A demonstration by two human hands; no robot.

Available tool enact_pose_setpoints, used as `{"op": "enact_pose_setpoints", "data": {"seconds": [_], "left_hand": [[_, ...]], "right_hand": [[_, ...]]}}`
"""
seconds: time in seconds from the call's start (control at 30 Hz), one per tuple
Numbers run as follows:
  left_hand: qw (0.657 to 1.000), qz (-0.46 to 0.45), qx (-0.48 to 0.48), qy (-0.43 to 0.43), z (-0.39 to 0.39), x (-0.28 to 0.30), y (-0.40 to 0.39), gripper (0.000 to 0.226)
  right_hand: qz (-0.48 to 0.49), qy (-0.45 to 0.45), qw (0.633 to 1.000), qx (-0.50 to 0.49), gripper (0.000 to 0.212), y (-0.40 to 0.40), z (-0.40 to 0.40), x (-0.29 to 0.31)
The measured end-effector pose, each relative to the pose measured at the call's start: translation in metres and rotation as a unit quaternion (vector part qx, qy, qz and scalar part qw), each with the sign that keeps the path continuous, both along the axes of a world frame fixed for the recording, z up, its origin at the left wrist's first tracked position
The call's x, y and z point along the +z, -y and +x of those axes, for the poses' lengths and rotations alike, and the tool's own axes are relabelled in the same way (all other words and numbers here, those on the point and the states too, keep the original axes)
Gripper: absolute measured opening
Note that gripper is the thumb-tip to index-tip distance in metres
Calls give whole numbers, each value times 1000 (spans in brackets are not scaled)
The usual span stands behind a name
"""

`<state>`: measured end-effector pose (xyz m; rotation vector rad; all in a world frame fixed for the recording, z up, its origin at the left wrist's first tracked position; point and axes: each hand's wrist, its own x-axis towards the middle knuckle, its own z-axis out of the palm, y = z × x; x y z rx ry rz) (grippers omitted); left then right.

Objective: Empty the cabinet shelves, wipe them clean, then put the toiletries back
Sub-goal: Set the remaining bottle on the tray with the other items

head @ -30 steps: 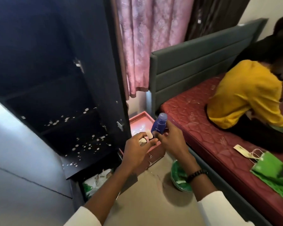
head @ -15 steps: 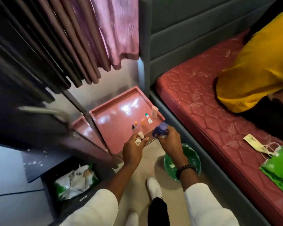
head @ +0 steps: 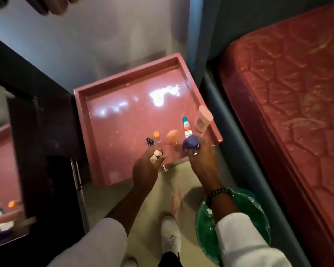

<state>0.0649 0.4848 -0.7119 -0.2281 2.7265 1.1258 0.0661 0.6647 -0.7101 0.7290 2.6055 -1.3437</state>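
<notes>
A pink bedside table (head: 96, 135) with a raised rim stands below me. On its near right part stand a dropper bottle (head: 149, 142), an orange-capped vial (head: 157, 136), a peach sponge (head: 172, 136), a white and teal tube (head: 187, 128) and a pale pink jar (head: 202, 120). My right hand (head: 201, 157) grips a blue bottle (head: 190, 144) low over the table's front edge. Two small white-capped bottles (head: 156, 155) are pinched in my left hand (head: 145, 168), just in front of the dropper bottle.
The dark cabinet door (head: 46, 151) with a mirror (head: 2, 170) hangs open at the left. A bed with a red mattress (head: 289, 112) fills the right side. A green bowl (head: 237, 224) sits on the floor by my white shoe (head: 170, 234).
The view swung from the cabinet shelves down to the pink table. Both hands came down with their bottles to the table's near edge.
</notes>
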Motion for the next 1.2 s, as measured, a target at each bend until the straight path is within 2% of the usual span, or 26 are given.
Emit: {"op": "enact_pose_setpoints", "data": {"seconds": [0.1,0.23,0.53,0.6,0.7,0.93,1.07,1.2], "left_hand": [[1000,3,2,20,-6,-28,-1,20],[999,21,19,16,-8,-36,-5,22],[999,30,12,6,-10,-36,-9,37],[999,34,1,-3,-8,-31,-7,43],[1000,28,0,-7,0,-20,-6,49],[999,30,12,-14,20,7,-1,55],[999,41,9,-21,35,35,-1,44],[997,69,-13,-38,35,95,-8,31]], "right_hand": [[-2,-41,999,7,36,3,-10,-21],[-15,-73,997,0,41,11,-13,-26],[-14,-32,999,-10,35,14,-20,-26],[-23,-30,999,-12,42,14,-18,-25],[-40,-28,999,-25,54,16,-11,-21],[10,16,1000,-18,69,13,12,7],[15,4,999,-38,66,16,31,34],[23,-38,998,-32,60,22,46,96]]}}
